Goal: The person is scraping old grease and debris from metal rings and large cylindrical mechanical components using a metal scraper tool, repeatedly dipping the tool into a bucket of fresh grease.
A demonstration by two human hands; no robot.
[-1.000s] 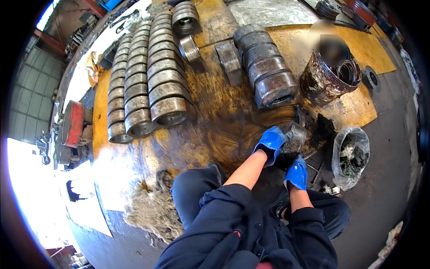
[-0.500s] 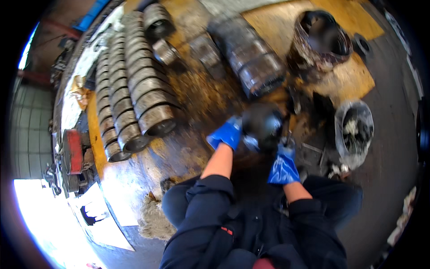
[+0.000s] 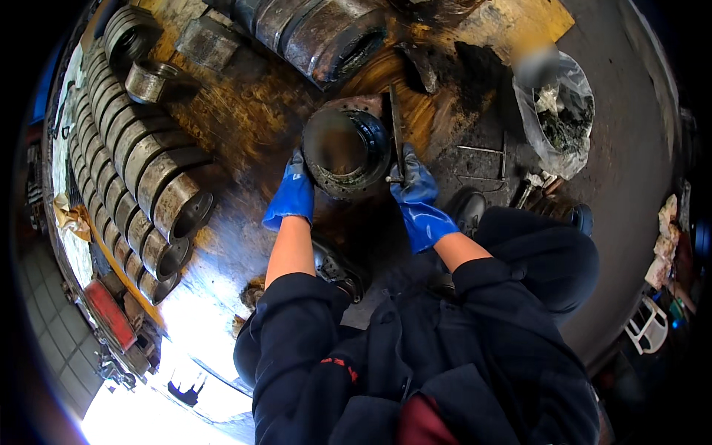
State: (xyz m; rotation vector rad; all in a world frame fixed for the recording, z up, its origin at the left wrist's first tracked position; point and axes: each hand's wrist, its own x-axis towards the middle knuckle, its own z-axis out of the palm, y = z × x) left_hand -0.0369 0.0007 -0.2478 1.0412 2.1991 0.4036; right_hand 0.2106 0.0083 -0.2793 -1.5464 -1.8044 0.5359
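Observation:
A dark, greasy metal ring-shaped part [image 3: 320, 176] stands in front of me, its round opening facing up toward me and the inside blurred. Small holes run around its flange. My left hand [image 3: 289, 194], in a blue glove, presses against the ring's left side, fingers partly hidden behind it. On the other side my right hand [image 3: 420, 199], also gloved in blue, is closed around a long, flat metal bar [image 3: 396, 126]. The bar points away from me along the ring's right edge, with a small crosspiece at its near end.
Rows of metal rings [image 3: 163, 174] lie along the left. A large, grimy cylinder [image 3: 319, 37] lies beyond the ring. To the right are a clear plastic bag [image 3: 582, 141] with dark scraps, a bent metal rod [image 3: 504, 154] and a hammer-like tool [image 3: 528, 187]. My shoe [image 3: 469, 211] is close by.
The view has shifted, so the ring and both hands sit higher in the picture. My right hand is now farther forward beside the ring, with the bar plainly visible. My left hand stays on the ring.

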